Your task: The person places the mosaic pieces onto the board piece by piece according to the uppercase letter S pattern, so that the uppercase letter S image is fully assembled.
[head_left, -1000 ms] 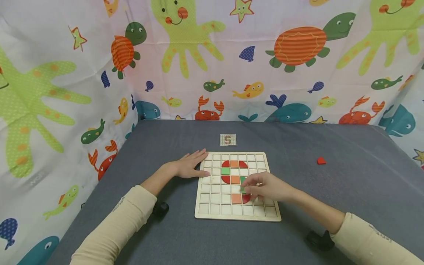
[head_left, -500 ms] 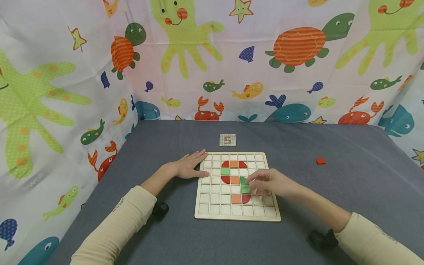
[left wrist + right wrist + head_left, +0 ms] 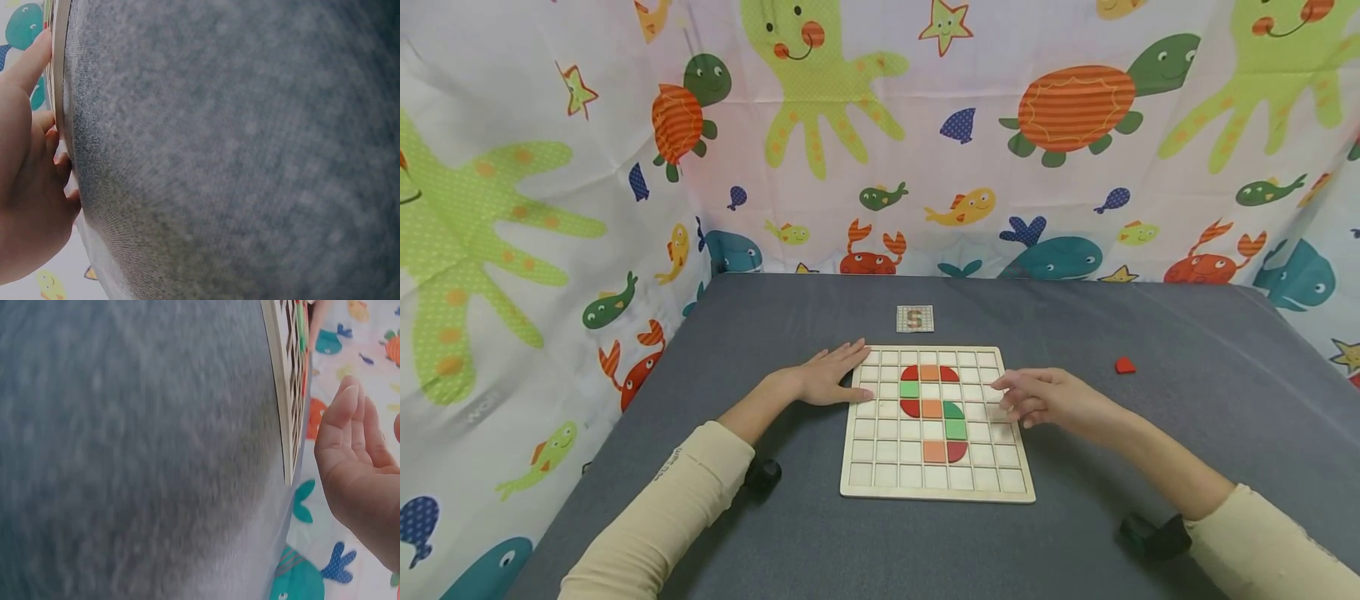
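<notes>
A square wooden grid board (image 3: pixel 880 486) lies flat on the grey cloth. Colored pieces form an S-like shape in its cells: red rounded corners, orange squares (image 3: pixel 934 452), a green square (image 3: pixel 956 429) and a green rounded piece (image 3: pixel 952 410) among them. My left hand (image 3: pixel 827 375) rests at the board's left edge, its fingers and thumb stretched onto the rim; the left wrist view shows it beside the edge. Over the board's right edge hovers my right hand (image 3: pixel 1060 404), fingers loosely bent and nothing held. In the right wrist view that hand (image 3: pixel 356 450) is raised apart from the board.
Right of the board lies one loose red rounded-corner piece (image 3: pixel 1125 365). A small card (image 3: pixel 915 318) with a colored S pattern on a grid sits behind the board. A sea-animal curtain (image 3: pixel 850 75) closes off the table's back and sides.
My right hand has let go of the green piece area, lifted and moved right to the board's edge, uncovering the green pieces. The left hand has stayed in place.
</notes>
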Motion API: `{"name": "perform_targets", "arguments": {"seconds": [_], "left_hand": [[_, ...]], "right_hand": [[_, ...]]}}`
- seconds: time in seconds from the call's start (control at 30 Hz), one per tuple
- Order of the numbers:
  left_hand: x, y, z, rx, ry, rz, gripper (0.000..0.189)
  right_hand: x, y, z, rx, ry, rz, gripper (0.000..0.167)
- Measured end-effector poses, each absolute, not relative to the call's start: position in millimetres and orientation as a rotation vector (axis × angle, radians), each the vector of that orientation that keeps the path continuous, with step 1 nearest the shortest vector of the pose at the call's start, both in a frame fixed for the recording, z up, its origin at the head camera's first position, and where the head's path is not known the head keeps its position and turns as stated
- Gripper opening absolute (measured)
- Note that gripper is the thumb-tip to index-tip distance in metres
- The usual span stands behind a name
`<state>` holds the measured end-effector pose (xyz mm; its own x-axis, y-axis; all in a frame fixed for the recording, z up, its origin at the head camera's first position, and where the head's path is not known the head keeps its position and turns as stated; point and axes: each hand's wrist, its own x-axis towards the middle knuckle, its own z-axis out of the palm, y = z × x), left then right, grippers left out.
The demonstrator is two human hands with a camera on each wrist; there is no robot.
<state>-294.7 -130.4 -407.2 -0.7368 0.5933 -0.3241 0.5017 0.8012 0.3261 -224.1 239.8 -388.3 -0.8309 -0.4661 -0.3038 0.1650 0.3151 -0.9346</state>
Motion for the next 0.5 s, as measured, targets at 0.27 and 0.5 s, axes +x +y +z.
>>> {"name": "perform_targets", "arguments": {"seconds": [0.27,0.5], "left_hand": [[-295.6,-131.0,-407.7,0.826,2.569,0.301,0.087],[-297.8,-132.4,-411.3,0.838,2.565,0.304,0.089]], "right_hand": [[-231.4,263.5,-386.3,-0.140,2.071,-1.625,0.063],[-236.2,285.8,-386.2,-0.141,2.060,-1.677,0.067]]}}
